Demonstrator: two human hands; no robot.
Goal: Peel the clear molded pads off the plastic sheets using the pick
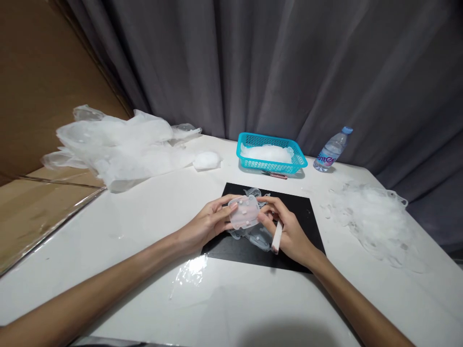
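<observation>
My left hand (213, 219) pinches the left edge of a thin, translucent, rounded silicone-like piece (244, 212) with small raised nubs, holding it above a black mat (231, 253). My right hand (284, 226) grips the same piece's right edge between thumb and fingers. A slim white-handled tool (277, 236) is also tucked in my right hand; its working end is hidden, so I cannot tell its kind. Beneath the held piece, more translucent pieces (258, 238) lie on the mat, partly covered by my hands.
A blue basket (272, 167) holds white translucent pieces, with a pink-handled cutter (275, 175) in front. A water bottle (331, 152) stands to its right. A pile of translucent scraps (379, 224) lies right; white plastic bags (123, 144) and a small white bundle (207, 160) lie left.
</observation>
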